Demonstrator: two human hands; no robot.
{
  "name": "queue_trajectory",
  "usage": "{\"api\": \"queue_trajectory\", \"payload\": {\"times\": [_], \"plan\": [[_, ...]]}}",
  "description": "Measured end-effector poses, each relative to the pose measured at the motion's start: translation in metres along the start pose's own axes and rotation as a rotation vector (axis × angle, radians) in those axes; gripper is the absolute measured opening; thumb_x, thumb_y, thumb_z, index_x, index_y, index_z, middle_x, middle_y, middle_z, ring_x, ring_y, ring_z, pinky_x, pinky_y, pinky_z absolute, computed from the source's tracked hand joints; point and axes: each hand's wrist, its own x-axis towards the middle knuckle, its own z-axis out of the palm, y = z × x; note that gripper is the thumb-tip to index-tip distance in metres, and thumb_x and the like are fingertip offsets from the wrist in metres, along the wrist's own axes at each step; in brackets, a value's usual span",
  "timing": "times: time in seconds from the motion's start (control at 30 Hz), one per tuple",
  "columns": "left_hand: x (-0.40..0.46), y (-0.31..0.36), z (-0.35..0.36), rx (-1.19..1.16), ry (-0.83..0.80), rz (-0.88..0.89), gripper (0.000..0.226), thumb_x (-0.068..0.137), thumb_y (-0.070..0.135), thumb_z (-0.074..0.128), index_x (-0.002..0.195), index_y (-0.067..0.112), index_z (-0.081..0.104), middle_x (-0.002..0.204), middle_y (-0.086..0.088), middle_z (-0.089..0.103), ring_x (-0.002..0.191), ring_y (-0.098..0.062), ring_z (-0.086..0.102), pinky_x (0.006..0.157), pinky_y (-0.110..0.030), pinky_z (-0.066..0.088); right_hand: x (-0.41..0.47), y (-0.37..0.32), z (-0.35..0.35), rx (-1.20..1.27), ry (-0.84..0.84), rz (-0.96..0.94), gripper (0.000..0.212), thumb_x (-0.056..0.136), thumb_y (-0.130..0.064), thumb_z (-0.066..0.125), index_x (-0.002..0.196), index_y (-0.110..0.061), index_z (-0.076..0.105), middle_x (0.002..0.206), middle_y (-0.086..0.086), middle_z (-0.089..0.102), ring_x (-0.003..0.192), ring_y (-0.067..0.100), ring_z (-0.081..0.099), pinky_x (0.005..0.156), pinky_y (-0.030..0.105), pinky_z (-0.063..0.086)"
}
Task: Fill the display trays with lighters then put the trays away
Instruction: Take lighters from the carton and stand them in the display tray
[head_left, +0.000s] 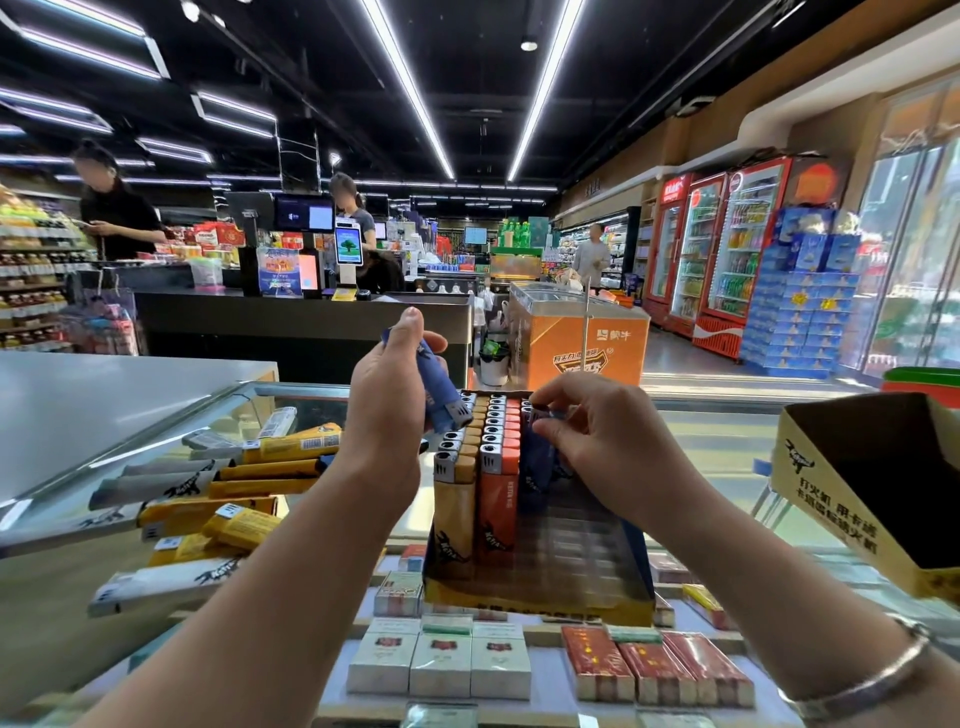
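Tray was part-filled; left hand gripped spare blue lighters, right hand pinched one into its row. Risk: misaligned slot, neighbours toppling.

— How is the light on my feed?

— Bright. I see long white ceiling strips running away from me against a dark ceiling, and they light the shop evenly. The glass table throws back pale streaks of glare on my left, and its top washes out there.

— Shadows?

— Soft and short; I see only a faint one under the display tray.

— Sharpness?

— The middle is crisp enough for me to read print on the lighters. My forearms blur toward the bottom corners. The wide lens bends the strips and table edges outward, and the windows at far right bloom pale. Distant shelves look soft.
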Motion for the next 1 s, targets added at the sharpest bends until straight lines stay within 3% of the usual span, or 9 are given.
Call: {"api": "queue_trajectory", "payload": {"times": [0.1,0.23,0.33,0.43,0.53,0.6,0.67,0.87,1.0], "plan": [[0.001,-0.001,0.000,-0.004,-0.001,-0.003,0.034,0.095,0.040,0.041,0.075,0.016,0.055,0.044,0.011,0.054,0.037,0.002,0.050,0.038,-0.012,0.041,0.001,-0.001,0.000,-0.063,-0.054,-0.042,0.014,0.082,-0.006,0.066,0.095,-0.011,0.066,0.085,-0.010,0.053,0.072,-0.001,0.048,0.067,0.006,0.041],[0.001,-0.002,0.000,-0.003,0.035,-0.024,0.037,0.094,0.041,0.043,0.069,0.018,0.057,0.070,0.000,0.053,0.050,0.000,0.056,0.044,-0.018,0.045,0.002,-0.002,0.000,-0.097,-0.116,-0.058,0.010,0.084,-0.007,0.063,0.094,-0.009,0.066,0.086,-0.009,0.052,0.080,0.009,0.051,0.070,0.018,0.042],[0.001,0.000,0.000,-0.006,0.022,-0.031,0.037,0.093,0.042,0.045,0.066,0.019,0.058,0.073,0.000,0.051,0.064,-0.008,0.052,0.052,-0.022,0.044,0.001,-0.002,0.001,-0.128,-0.123,-0.055,0.016,0.085,-0.008,0.061,0.100,-0.009,0.067,0.090,-0.007,0.050,0.082,0.015,0.054,0.071,0.027,0.048],[-0.001,0.002,0.000,-0.051,-0.041,-0.052,0.031,0.090,0.041,0.050,0.071,0.018,0.058,0.057,0.004,0.054,0.054,-0.007,0.053,0.052,-0.023,0.048,-0.001,-0.001,-0.001,-0.165,-0.042,-0.049,0.019,0.085,-0.015,0.064,0.104,-0.012,0.068,0.087,-0.011,0.047,0.076,0.008,0.050,0.062,0.013,0.037],[-0.004,0.004,0.000,-0.065,-0.146,-0.044,0.022,0.086,0.037,0.058,0.078,0.017,0.055,0.051,0.008,0.058,0.048,-0.005,0.057,0.046,-0.021,0.048,0.003,-0.006,-0.007,0.073,0.116,0.030,0.007,0.086,-0.017,0.064,0.090,-0.019,0.069,0.077,-0.016,0.054,0.066,0.000,0.052,0.060,0.009,0.038],[-0.006,0.005,0.001,-0.071,-0.201,-0.023,0.020,0.080,0.035,0.064,0.078,0.016,0.055,0.056,0.004,0.062,0.049,-0.008,0.059,0.046,-0.019,0.047,0.005,-0.014,-0.012,0.381,0.131,0.082,0.006,0.084,-0.027,0.062,0.079,-0.024,0.063,0.066,-0.006,0.060,0.054,0.005,0.051,0.054,0.019,0.043],[-0.008,0.005,0.003,-0.064,-0.241,0.005,0.025,0.070,0.035,0.067,0.079,0.015,0.057,0.059,0.003,0.063,0.050,-0.008,0.060,0.047,-0.018,0.048,0.005,-0.022,-0.015,0.650,0.062,0.136,0.018,0.078,-0.037,0.059,0.083,-0.020,0.060,0.063,0.007,0.062,0.051,0.016,0.054,0.049,0.028,0.047],[-0.009,0.002,0.003,0.034,-0.325,0.112,0.032,0.061,0.036,0.071,0.081,0.014,0.058,0.067,0.001,0.066,0.059,-0.009,0.064,0.053,-0.018,0.051,0.004,-0.025,-0.015,0.813,0.118,0.245,0.014,0.083,-0.004,0.061,0.094,-0.010,0.056,0.064,0.002,0.066,0.056,0.017,0.065,0.055,0.027,0.057],[-0.010,0.001,0.004,0.207,-0.391,0.156,0.033,0.066,0.045,0.064,0.087,0.019,0.059,0.078,0.007,0.071,0.068,0.002,0.063,0.060,-0.013,0.046,0.008,-0.018,-0.023,0.926,0.241,0.308,0.015,0.086,0.002,0.055,0.092,-0.011,0.060,0.071,0.004,0.065,0.055,0.015,0.063,0.051,0.024,0.054]]}}
